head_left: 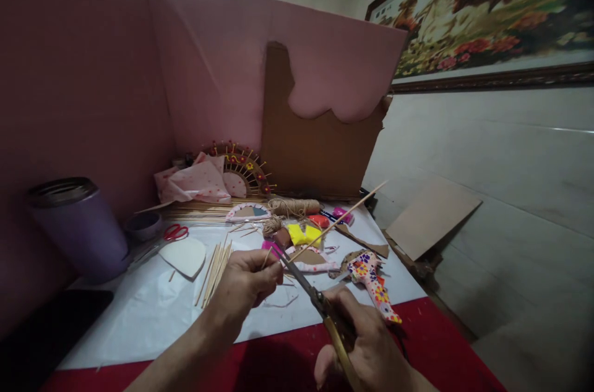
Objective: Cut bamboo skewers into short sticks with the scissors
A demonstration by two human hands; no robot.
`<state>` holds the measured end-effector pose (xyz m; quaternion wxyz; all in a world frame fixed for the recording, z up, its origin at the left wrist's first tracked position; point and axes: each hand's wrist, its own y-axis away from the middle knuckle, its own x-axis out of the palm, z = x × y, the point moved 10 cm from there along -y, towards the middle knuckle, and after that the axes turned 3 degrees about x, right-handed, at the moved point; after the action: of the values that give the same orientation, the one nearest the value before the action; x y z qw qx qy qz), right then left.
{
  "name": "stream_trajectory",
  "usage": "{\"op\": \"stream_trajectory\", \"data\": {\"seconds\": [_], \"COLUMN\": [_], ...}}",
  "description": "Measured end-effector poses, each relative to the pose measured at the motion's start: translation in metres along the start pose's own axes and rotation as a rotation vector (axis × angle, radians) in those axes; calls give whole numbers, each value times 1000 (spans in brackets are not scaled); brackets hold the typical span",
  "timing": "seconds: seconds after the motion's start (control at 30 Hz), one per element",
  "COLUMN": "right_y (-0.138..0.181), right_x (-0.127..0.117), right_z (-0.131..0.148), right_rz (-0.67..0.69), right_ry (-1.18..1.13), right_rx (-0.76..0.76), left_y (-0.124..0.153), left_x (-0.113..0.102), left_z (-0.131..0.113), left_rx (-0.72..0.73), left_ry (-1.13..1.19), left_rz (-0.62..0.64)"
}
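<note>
My left hand (244,285) is closed in a pinch on a thin wooden skewer (338,220), which slants up and to the right. My right hand (366,342) is wrapped round the yellow handles of a pair of scissors (304,284). The scissor blades point up-left and meet the skewer just beside my left fingertips. Both hands hover over a white sheet (139,318) on a red table (445,342).
A bundle of skewers (214,268) lies left of my hands. Red scissors (175,232), a white cut-out (184,255), twine (292,206), a flowered glue gun (371,284), coloured scraps and a round skewer craft (241,169) sit beyond. A purple tumbler (77,225) stands left. Cardboard walls enclose the back.
</note>
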<state>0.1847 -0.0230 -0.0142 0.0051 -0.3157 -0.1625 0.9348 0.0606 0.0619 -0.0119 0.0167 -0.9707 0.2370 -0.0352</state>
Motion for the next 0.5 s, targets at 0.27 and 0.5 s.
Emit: {"op": "stream_trajectory", "data": {"seconds": [0.27, 0.5], "right_y": [3, 2], "right_x": [-5, -3], "right_z": [-2, 4], "right_rz": [-44, -78], "right_ry": [41, 111], "right_rx": [20, -24], "left_y": [-2, 20], "left_x": [8, -6], "left_z": [6, -40], "left_rx": [-23, 547], "left_ry": [25, -577], "left_rz": [32, -258]}}
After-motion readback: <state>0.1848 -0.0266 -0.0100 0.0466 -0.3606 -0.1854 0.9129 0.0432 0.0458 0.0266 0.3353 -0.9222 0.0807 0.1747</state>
